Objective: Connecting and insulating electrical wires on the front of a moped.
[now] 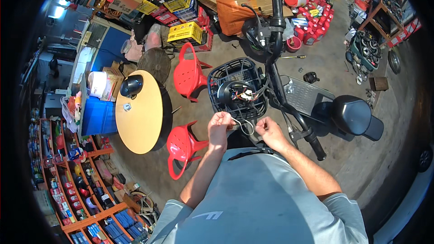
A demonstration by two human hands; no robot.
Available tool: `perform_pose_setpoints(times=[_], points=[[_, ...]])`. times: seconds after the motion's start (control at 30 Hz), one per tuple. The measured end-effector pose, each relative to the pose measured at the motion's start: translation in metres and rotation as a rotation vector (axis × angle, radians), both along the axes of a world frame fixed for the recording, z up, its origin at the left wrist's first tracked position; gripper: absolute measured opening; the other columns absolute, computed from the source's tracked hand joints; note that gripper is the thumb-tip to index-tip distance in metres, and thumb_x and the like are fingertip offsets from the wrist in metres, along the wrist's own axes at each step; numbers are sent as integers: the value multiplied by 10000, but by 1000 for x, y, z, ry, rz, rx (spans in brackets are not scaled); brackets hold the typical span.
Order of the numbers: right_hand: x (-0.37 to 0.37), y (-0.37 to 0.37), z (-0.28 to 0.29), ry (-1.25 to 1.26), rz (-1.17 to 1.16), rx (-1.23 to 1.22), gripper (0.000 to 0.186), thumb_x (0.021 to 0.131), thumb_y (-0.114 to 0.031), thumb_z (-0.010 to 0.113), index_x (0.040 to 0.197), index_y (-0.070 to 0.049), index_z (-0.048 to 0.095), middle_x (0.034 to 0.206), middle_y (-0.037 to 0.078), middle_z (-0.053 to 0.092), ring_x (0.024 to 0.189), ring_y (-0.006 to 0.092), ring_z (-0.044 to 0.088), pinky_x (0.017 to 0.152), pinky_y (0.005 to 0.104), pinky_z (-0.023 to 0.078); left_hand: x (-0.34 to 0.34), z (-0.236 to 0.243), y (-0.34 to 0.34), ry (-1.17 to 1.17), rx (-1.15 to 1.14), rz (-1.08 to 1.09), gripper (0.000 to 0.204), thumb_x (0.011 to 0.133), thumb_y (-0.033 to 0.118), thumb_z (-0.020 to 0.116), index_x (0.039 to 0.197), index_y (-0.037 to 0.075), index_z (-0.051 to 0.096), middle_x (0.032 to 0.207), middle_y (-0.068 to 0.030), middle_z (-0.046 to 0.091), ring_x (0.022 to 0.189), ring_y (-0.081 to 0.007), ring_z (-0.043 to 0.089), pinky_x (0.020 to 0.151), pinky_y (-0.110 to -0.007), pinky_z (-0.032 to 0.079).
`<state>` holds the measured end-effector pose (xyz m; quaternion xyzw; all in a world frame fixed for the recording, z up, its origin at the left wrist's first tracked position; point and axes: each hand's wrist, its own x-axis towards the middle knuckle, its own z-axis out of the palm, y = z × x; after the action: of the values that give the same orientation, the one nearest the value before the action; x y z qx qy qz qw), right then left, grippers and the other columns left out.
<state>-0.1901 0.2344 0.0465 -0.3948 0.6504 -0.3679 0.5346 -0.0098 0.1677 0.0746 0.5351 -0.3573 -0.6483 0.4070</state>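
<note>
My left hand [219, 129] pinches a thin white cable [251, 128] between thumb and fingers. The cable bends in a loop toward my right hand [272, 133], whose fingertips are closed together; whatever they hold is too small to make out. Just beyond both hands is the black basket [218, 100] on the front of an electric scooter. In it lies a round black headlight housing [224, 92] with a bundle of coloured wires and white connectors [247, 95] exposed. The scooter's handlebar [282, 101] runs along the basket's right side.
Two red plastic chairs [189, 74] stand left of the basket, beside an oval wooden table [140, 129] with a black helmet [131, 86] on it. The scooter's footboard [307, 97] and black seat [350, 114] extend right. A screwdriver [294, 57] lies on the floor; cardboard boxes and red bottles [312, 27] are behind.
</note>
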Motion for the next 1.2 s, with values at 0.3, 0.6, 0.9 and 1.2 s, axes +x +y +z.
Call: perform_pose_setpoints(times=[0.3,0.6,0.9,1.2], points=[[7,-17,18,-488,-158,352,175,908,-150,521,974,10,547,848,80,639,509,80,466,453,233,386,7,-10,-35,293,182,-114,78,915,159,577,903,95,535,764,-1,570,683,-77,546,621,-199,423],[30,-21,32,-875,-503,204,190,957,-112,445,1004,22,571,790,63,609,465,41,342,421,193,284,24,-30,-72,402,273,-283,87,922,182,571,909,102,538,803,8,570,722,-87,549,659,-224,427],[47,-31,56,-716,-761,71,190,957,-152,461,1027,-16,574,822,44,618,483,34,346,439,191,286,31,-36,-96,423,331,-481,117,932,201,555,899,89,546,786,12,564,722,-71,530,659,-218,419],[54,-31,51,-607,-776,54,128,926,-152,532,940,-43,596,688,-43,520,476,15,302,446,184,256,29,-36,-100,306,269,-632,85,914,160,582,909,79,555,800,17,568,698,-65,526,637,-208,406]])
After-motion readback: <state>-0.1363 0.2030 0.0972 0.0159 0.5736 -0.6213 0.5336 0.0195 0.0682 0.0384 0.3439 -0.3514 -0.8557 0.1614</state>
